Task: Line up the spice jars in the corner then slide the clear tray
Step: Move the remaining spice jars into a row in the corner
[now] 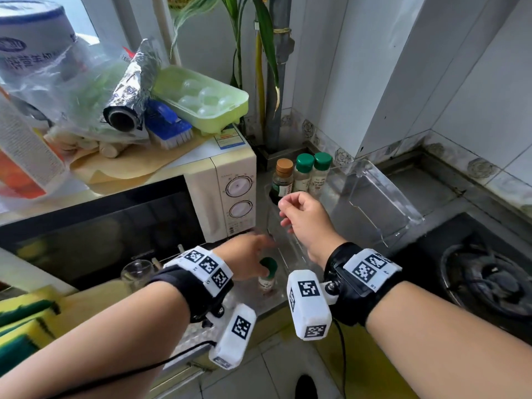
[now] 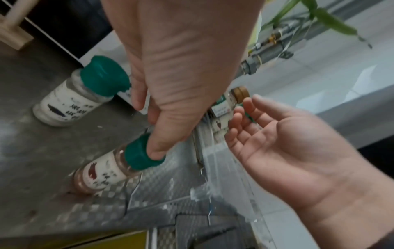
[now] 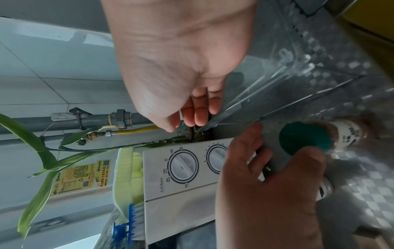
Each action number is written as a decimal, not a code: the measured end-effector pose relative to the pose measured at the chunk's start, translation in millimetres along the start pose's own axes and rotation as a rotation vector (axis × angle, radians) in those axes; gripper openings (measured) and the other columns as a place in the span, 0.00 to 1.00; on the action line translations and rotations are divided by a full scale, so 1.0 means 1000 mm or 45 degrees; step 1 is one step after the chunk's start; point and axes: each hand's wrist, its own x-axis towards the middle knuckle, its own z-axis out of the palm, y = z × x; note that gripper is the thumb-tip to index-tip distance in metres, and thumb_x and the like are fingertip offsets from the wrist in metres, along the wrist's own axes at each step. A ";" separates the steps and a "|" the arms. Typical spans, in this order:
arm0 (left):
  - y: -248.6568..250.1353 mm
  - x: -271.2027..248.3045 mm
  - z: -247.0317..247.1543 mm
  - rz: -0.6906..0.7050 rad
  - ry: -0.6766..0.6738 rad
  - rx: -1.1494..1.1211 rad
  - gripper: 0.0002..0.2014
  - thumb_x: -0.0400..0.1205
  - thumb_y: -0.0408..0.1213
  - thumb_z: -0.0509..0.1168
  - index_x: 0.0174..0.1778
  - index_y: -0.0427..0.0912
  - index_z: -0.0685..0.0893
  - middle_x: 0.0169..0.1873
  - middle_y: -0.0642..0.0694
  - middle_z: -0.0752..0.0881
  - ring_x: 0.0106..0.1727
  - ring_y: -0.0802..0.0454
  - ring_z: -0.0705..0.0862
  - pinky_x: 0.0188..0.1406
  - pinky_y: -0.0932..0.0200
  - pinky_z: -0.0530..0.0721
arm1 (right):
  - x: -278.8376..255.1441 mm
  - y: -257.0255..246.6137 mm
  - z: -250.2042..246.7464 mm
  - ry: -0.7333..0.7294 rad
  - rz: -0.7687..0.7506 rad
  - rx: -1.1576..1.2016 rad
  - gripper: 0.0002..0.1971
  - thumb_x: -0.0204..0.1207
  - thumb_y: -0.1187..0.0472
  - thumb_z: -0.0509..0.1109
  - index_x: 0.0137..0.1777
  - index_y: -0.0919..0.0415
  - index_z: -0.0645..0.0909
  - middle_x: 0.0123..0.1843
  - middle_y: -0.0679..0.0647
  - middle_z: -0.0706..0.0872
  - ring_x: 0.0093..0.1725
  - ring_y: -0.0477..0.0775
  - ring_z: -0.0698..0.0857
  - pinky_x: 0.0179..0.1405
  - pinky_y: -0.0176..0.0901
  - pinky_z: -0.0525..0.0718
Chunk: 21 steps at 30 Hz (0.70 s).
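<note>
Green-capped and upright, a spice jar (image 2: 106, 168) stands on the patterned metal desk (image 2: 53, 151), the thumb of the left hand (image 2: 181, 75) resting on its lid, apparently to steady it for a lift toward the corner. Whether the other left fingers (image 2: 138, 99) close round the cap cannot be told from the blurred views; they hang loosely bent just above it. A second green-capped jar (image 2: 85, 91) waits on the far side of those fingers, close to the microwave (image 1: 224, 194), so two jars look still unplaced. Beyond both hands, three bottles (image 1: 302, 174) already stand shoulder to shoulder in the corner by the grey pipe (image 1: 276, 82), which suggests the row is partly built. The right hand (image 1: 305, 223) hovers over the clear tray (image 1: 383, 203), its fingers (image 3: 200, 111) loosely curled and holding nothing, probably poised to take the next jar or to push the tray once the row is done. That tray lies just right of the thumbed jar, one end near the lined-up bottles. A gas burner (image 1: 489, 280) sits well off to the right.
</note>
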 end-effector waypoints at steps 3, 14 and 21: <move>0.005 0.009 0.014 0.050 -0.051 0.131 0.33 0.74 0.41 0.74 0.76 0.51 0.75 0.66 0.45 0.81 0.65 0.44 0.82 0.63 0.52 0.82 | -0.008 0.006 -0.006 0.036 0.029 -0.009 0.04 0.74 0.59 0.64 0.39 0.52 0.78 0.36 0.49 0.82 0.33 0.48 0.79 0.32 0.37 0.77; -0.002 0.007 0.008 0.048 0.132 -0.117 0.20 0.78 0.40 0.70 0.66 0.47 0.79 0.58 0.47 0.85 0.54 0.50 0.83 0.50 0.59 0.80 | -0.019 0.012 -0.025 0.052 0.100 0.020 0.03 0.75 0.62 0.64 0.44 0.55 0.78 0.41 0.53 0.85 0.39 0.49 0.85 0.39 0.41 0.84; -0.003 -0.013 -0.048 0.089 0.392 -0.367 0.15 0.84 0.48 0.64 0.65 0.49 0.81 0.50 0.51 0.84 0.49 0.52 0.82 0.49 0.60 0.78 | -0.022 0.005 -0.011 -0.176 0.147 -0.017 0.06 0.73 0.56 0.69 0.49 0.54 0.80 0.52 0.55 0.86 0.56 0.54 0.86 0.56 0.47 0.85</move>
